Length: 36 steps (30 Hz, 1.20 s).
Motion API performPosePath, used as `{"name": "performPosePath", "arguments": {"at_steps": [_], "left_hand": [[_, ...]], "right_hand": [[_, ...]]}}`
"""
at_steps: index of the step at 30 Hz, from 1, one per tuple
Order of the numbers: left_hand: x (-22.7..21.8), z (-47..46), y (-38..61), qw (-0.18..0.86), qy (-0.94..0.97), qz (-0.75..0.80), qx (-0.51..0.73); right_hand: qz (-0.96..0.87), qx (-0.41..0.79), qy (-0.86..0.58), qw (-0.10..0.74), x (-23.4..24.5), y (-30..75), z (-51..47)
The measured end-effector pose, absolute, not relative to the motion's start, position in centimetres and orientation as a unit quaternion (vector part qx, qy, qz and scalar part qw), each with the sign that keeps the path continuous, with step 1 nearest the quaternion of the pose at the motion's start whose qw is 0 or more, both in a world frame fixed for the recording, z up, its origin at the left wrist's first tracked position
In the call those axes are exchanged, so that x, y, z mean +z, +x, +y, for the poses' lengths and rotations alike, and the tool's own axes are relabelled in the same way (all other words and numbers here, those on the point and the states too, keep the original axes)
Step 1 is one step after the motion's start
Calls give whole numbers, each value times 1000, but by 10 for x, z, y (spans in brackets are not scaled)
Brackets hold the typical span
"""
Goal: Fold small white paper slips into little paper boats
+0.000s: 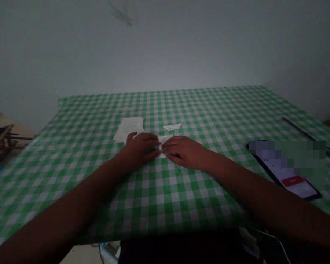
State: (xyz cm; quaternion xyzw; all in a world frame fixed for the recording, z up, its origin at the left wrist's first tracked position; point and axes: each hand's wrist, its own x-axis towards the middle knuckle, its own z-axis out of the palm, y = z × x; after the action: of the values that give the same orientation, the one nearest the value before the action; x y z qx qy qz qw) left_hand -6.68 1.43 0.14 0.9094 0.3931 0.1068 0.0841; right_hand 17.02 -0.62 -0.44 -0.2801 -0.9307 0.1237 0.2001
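A small piece of white paper (166,139) lies on the checked cloth between my two hands, mostly hidden under the fingers. My left hand (140,148) grips its left side, thumb and fingertips closed together. From the other side my right hand (184,151) pinches the paper, and the fingertips of both hands nearly meet. Just beyond them is a folded paper piece (172,127) with a trapezoid outline and printed lines. Several loose white sheets (129,126) overlap behind my left hand.
A green and white checked tablecloth (159,198) covers the table. To the right lies a phone (287,174) with a lit, partly blurred screen. A thin dark rod (298,128) lies beyond it. A pale wall (165,51) stands behind the table.
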Motion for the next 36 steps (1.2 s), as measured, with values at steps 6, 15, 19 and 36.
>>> {"name": "performPosePath", "arguments": {"at_steps": [6,15,19,36], "left_hand": [[-1,14,-65,83,905,400,120],[-4,13,-65,74,906,399,122],[-3,13,-65,76,905,400,119],[2,8,-60,62,907,404,106]], "right_hand": [[-930,114,-288,200,-5,169,-6],[-929,129,-288,195,-4,171,-7],[-928,132,-293,191,-4,171,-7],[-928,129,-301,179,-1,170,-9]]}}
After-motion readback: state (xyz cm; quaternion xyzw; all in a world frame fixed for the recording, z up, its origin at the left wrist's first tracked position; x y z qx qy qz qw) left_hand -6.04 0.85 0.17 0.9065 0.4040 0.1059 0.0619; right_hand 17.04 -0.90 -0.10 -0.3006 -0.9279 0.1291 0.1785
